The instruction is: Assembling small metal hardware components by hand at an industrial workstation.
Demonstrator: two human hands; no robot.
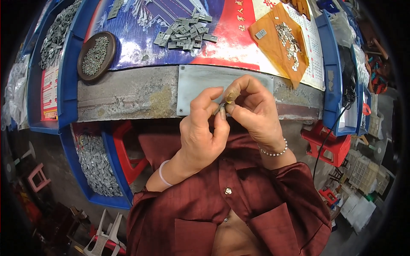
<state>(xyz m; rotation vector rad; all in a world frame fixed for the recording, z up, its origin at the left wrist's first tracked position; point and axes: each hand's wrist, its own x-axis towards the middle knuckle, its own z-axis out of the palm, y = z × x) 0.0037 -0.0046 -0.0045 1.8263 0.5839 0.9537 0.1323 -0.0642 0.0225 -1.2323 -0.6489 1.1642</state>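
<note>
Both hands meet in front of my chest, over the near edge of the table. My left hand (200, 128) pinches a small grey piece (221, 106) between thumb and fingers; most of it is hidden. My right hand (256, 111) presses thumb and forefinger together against the same spot, and what they hold is too small to make out. A yellowish wrap (232, 94) covers the tip of a right finger. Behind the hands lies a pale metal plate (194, 81) fixed to the table edge. Beyond it is a pile of grey rectangular parts (183, 36).
A round brown dish (112, 49) of tiny metal pieces stands at left. An orange sheet (267, 51) at right carries small silvery parts (290, 45). Blue bins (66, 85) flank the table; a lower blue bin (124, 179) holds many grey parts. Red stools (326, 145) stand below.
</note>
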